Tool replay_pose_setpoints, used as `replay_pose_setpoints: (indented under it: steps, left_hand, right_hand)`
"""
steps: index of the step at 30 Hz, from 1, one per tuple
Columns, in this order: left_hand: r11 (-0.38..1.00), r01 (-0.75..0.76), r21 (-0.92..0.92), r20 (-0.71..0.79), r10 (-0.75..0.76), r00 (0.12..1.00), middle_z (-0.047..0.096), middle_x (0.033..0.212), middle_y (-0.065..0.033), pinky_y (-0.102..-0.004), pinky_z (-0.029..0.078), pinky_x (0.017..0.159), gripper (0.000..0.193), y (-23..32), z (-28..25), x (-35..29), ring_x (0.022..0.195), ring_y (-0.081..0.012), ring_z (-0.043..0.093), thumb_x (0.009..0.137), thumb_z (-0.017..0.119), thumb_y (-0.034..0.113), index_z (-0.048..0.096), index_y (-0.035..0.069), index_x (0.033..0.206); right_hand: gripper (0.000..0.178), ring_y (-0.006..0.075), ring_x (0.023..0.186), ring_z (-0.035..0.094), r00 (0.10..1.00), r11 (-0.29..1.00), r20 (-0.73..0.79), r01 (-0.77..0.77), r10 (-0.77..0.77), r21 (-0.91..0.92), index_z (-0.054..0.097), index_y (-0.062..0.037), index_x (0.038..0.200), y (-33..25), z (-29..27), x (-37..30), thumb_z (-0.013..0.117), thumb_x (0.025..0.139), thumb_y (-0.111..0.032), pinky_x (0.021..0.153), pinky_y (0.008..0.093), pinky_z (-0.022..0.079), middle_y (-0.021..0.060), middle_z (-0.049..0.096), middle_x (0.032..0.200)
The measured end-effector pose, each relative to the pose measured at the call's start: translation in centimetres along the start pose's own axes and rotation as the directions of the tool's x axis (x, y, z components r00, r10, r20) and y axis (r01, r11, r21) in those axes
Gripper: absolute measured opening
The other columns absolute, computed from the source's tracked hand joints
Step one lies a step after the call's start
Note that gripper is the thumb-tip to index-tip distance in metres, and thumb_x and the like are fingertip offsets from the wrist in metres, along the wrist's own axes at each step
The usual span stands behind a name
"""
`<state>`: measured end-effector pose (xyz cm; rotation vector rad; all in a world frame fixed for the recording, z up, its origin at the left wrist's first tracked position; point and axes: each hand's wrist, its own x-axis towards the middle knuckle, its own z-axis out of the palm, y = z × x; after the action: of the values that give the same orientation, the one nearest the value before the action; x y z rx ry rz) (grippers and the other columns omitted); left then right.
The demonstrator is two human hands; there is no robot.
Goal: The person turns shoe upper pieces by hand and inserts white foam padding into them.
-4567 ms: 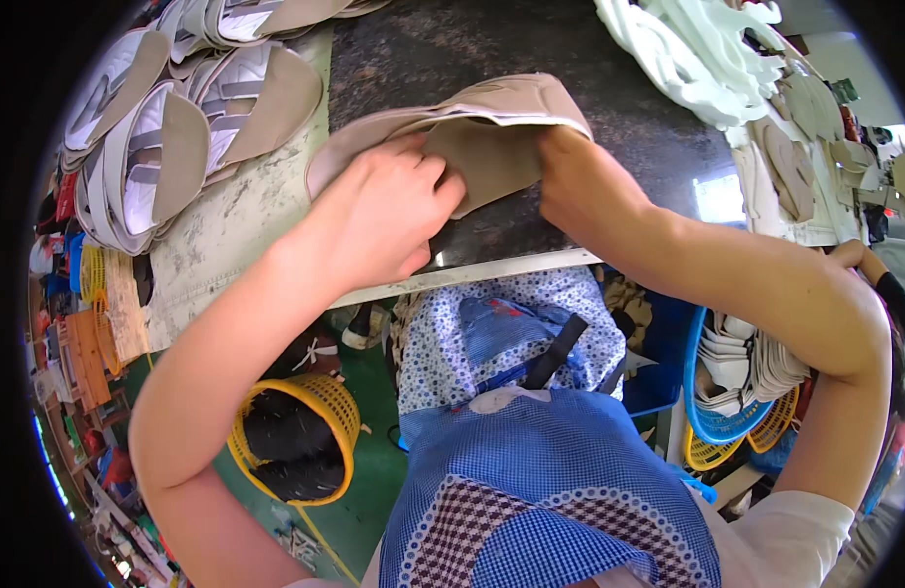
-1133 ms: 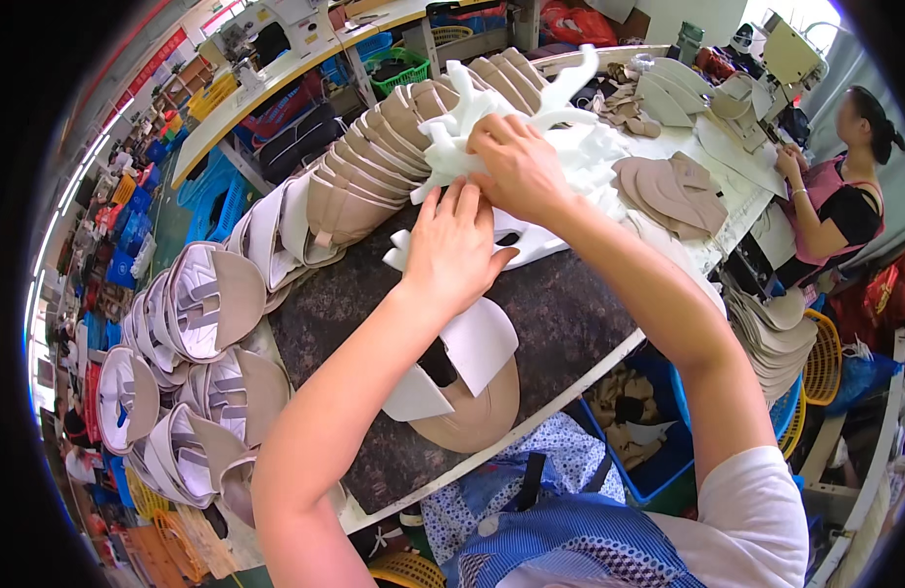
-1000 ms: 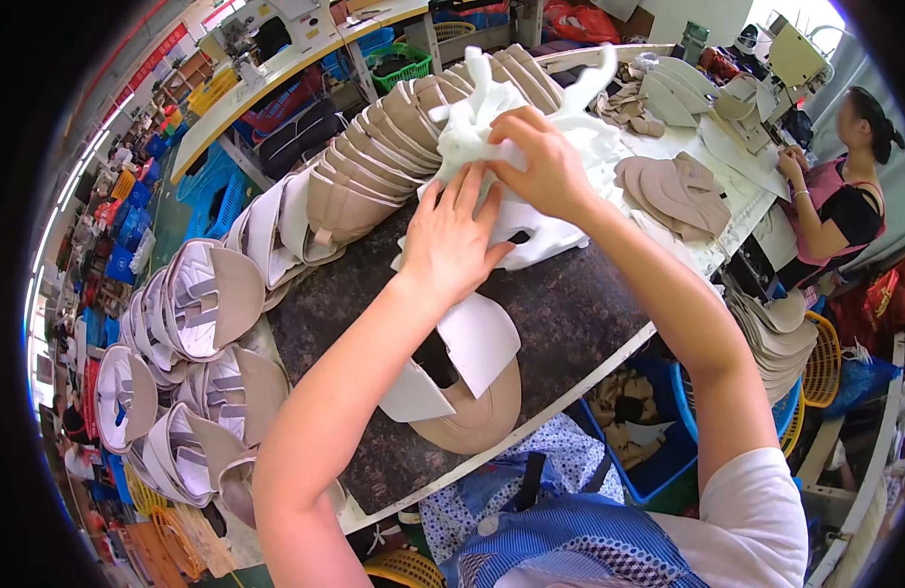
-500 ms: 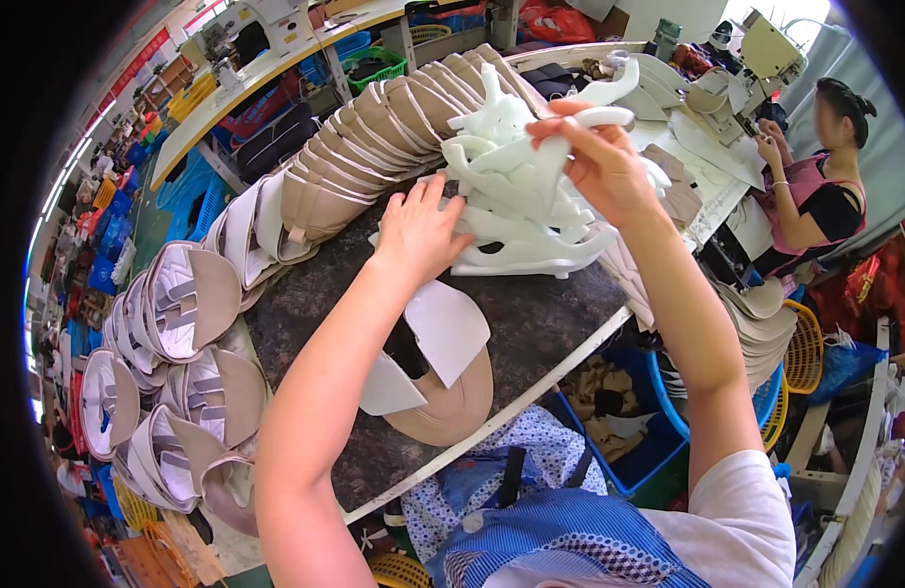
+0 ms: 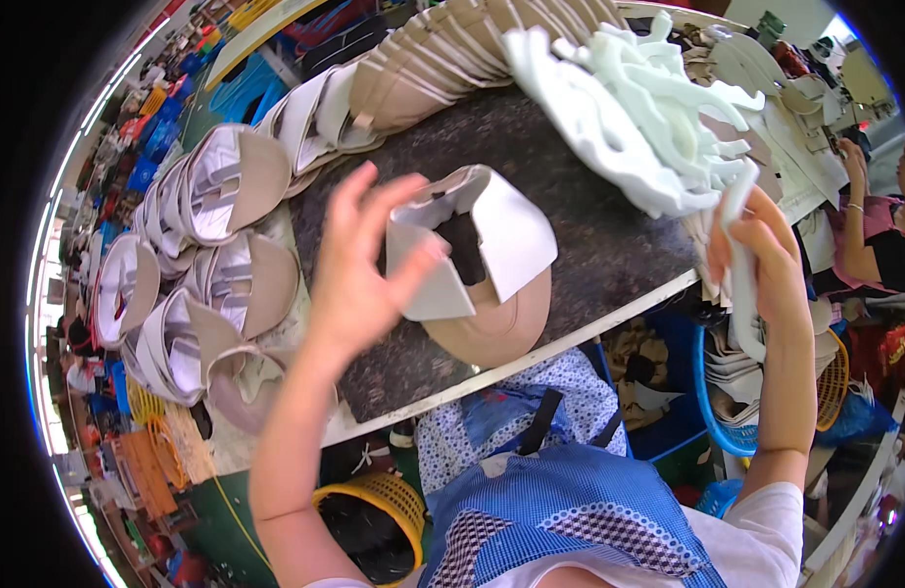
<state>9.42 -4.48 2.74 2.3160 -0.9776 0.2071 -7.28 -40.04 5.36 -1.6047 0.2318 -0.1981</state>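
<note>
far left, along the counter's edge: stacked beige caps [image 5: 261,181], pale linings and brims showing. next, left hand [image 5: 359,269], raised, slightly blurred; grip apart, fingers and thumb spread. thumb overlaps the near left part of the single cap in this view; contact cannot be told. below, under the counter, a yellow basket [image 5: 401,495] with dark pieces inside. on the far side, a curved row of nested beige caps [image 5: 433,73]. centre: single cap [image 5: 501,328] lying on the dark mottled counter [image 5: 609,250], beige brim toward the near edge, white panels standing up around a dark opening. far right of it, a heaped pile of white wavy strips [image 5: 648,118], interlocked, partly on the dark surface. near right, below counter level, a blue basket [image 5: 705,387] holding pale pieces. right hand [image 5: 783,260]: grip clamped on one curved white strip [image 5: 742,284], which hangs down in front of the palm, near the pile. right margin: a co-worker [image 5: 854,240] in pink, partly in view.
</note>
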Motion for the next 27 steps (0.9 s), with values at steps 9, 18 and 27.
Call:
replay_pose_setpoints:
  steps: [9, 18, 27]
  left_hand:
    - [0.988, 0.151, 0.042, -0.339, -0.128, 0.932, 0.049, 0.132, -0.0276, -0.0505, 0.042, 0.101, 0.031, 1.1, 7.8, -4.9, 0.138, -0.0461, 0.04, 0.087, 0.069, 0.012, 0.047, 0.005, 0.107]
    - [0.556, 0.25, -0.793, -0.066, -0.486, 0.872, 0.063, 0.123, -0.0144, -0.0318, 0.044, 0.101, 0.055, -0.4, 3.8, -6.4, 0.119, -0.0209, 0.059, 0.082, 0.044, -0.01, 0.044, 0.006, 0.134]
    - [0.25, 0.455, -0.854, 0.357, -0.354, 0.864, 0.057, 0.14, -0.0187, -0.0328, 0.039, 0.11, 0.075, -2.1, 1.1, -5.8, 0.127, -0.0229, 0.055, 0.077, 0.047, -0.008, 0.041, 0.005, 0.15]
  right_hand:
    - [0.026, 0.0123, 0.08, 0.07, 0.853, 0.97, 0.507, 0.212, -0.125, -0.116, 0.067, 0.0003, 0.111, -2.1, 15.4, 8.2, 0.062, 0.097, -0.022, 0.066, 0.0255, 0.053, 0.0084, 0.074, 0.092]
    - [0.023, 0.0116, 0.082, 0.071, 0.792, 0.967, 0.61, 0.165, -0.011, -0.197, 0.071, -0.003, 0.104, 2.9, 17.1, 10.4, 0.064, 0.095, -0.023, 0.07, 0.0248, 0.053, 0.0058, 0.074, 0.086]
    - [0.019, 0.0118, 0.067, 0.067, 0.667, 0.865, 0.74, 0.319, 0.085, -0.388, 0.076, 0.0022, 0.098, 1.5, 19.0, 9.4, 0.072, 0.085, -0.011, 0.063, 0.0268, 0.057, 0.0077, 0.072, 0.081]
